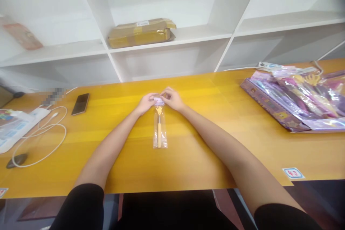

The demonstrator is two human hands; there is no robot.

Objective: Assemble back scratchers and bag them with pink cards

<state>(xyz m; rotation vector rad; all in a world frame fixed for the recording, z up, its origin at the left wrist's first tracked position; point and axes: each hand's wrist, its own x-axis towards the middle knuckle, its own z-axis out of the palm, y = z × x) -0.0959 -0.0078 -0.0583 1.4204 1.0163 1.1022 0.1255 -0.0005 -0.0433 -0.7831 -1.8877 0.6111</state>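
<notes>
On the table in front of me lies a back scratcher with a yellow hand-shaped head, a metal neck and a yellow handle, inside a clear plastic bag. Its handle points toward me. At the bag's far end is a purple header. My left hand grips the header's left side, fingers closed on it. From the right, my right hand pinches the header's upper edge between thumb and forefinger. The fingertips are small and somewhat blurred.
A purple display box heaped with bagged items stands at right. To the left are a phone, a white cable, a dark mouse and a white package. A cardboard box sits on the white shelf behind.
</notes>
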